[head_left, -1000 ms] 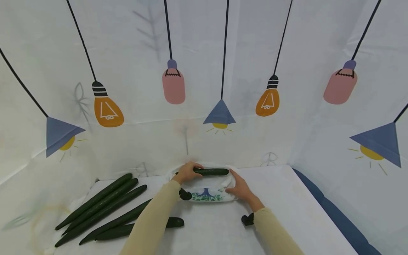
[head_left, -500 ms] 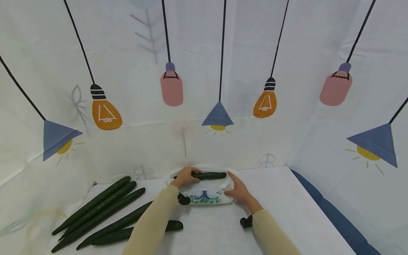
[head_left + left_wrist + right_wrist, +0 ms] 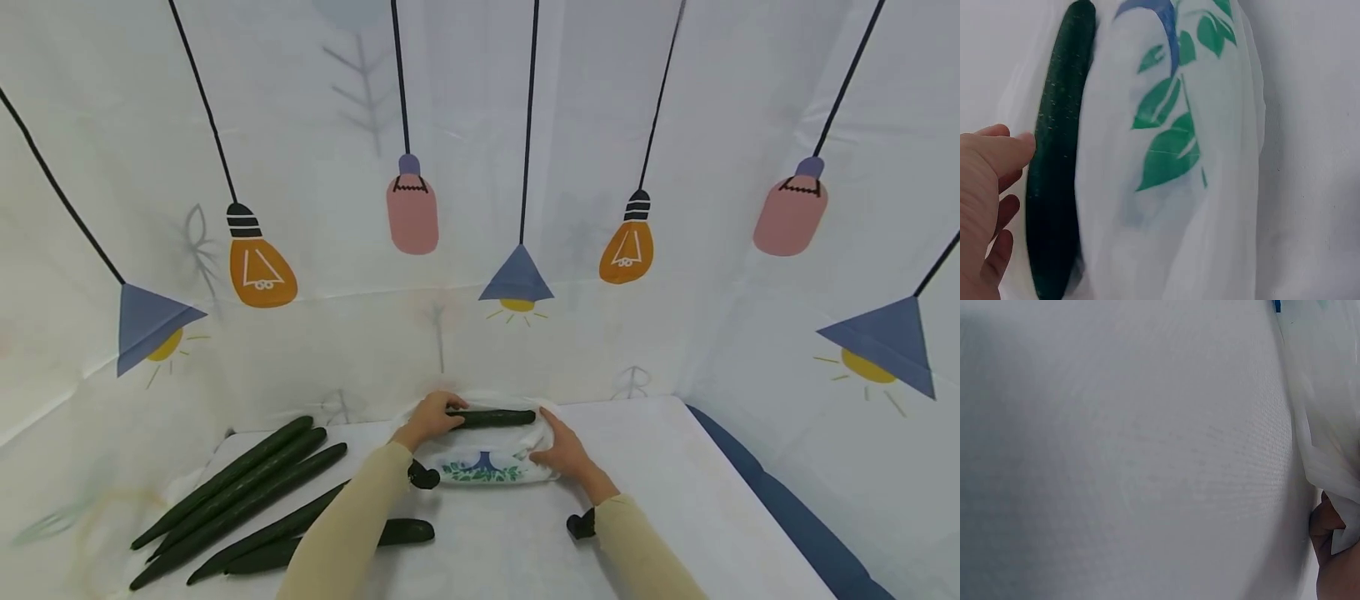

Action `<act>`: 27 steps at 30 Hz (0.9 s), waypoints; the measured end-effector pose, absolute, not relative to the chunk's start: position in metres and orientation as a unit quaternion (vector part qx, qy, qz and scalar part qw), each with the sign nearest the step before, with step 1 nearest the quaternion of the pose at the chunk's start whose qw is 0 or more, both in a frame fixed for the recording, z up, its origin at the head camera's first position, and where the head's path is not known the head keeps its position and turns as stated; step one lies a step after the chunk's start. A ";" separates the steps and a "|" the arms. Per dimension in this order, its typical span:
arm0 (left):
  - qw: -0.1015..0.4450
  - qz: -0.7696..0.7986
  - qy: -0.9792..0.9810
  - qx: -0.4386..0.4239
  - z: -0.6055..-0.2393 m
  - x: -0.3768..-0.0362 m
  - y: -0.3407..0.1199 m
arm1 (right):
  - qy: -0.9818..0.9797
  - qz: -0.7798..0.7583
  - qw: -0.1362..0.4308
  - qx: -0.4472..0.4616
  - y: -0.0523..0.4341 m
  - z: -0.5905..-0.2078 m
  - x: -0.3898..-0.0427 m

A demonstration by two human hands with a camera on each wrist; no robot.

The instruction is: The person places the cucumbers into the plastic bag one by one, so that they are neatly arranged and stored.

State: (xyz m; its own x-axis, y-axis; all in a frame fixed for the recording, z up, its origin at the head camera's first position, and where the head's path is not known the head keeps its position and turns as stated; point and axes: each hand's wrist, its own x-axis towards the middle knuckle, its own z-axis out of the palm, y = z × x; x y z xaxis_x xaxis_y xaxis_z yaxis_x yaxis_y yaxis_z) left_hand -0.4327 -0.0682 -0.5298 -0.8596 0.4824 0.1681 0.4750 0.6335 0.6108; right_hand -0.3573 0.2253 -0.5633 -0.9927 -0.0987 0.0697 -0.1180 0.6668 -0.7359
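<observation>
A dark green cucumber [image 3: 495, 418] [image 3: 1057, 162] lies along the far edge of a white plastic bag [image 3: 487, 467] [image 3: 1166, 162] printed with blue and green leaves. My left hand [image 3: 432, 417] [image 3: 988, 194] holds the cucumber's left end, with the thumb on its side and the fingers curled close against it. My right hand [image 3: 561, 454] grips the bag's right edge. In the right wrist view, fingertips [image 3: 1329, 534] pinch a fold of the bag [image 3: 1329, 425]. Whether the cucumber is inside the bag or on top of it is unclear.
Several long cucumbers [image 3: 240, 483] lie in a row on the white table at the left. Another cucumber [image 3: 405, 531] rests beside my left forearm. A white backdrop with a lamp print stands behind the table. A blue strip [image 3: 787, 500] runs along the table's right edge.
Hardly anything has moved. Both hands keep their hold, and the bag looks slightly flatter under the cucumber.
</observation>
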 end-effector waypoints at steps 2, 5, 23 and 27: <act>0.000 0.335 0.904 0.266 -0.526 -0.426 -0.072 | -0.914 0.402 0.009 0.060 0.223 -0.565 -0.355; -0.017 0.331 0.901 0.279 -0.520 -0.420 -0.076 | -0.918 0.393 0.012 0.060 0.223 -0.567 -0.353; -0.008 0.343 0.886 0.311 -0.512 -0.355 -0.143 | -0.925 0.376 0.009 0.061 0.228 -0.561 -0.357; 0.002 0.342 0.887 0.310 -0.517 -0.336 -0.162 | -0.926 0.373 0.011 0.063 0.228 -0.564 -0.355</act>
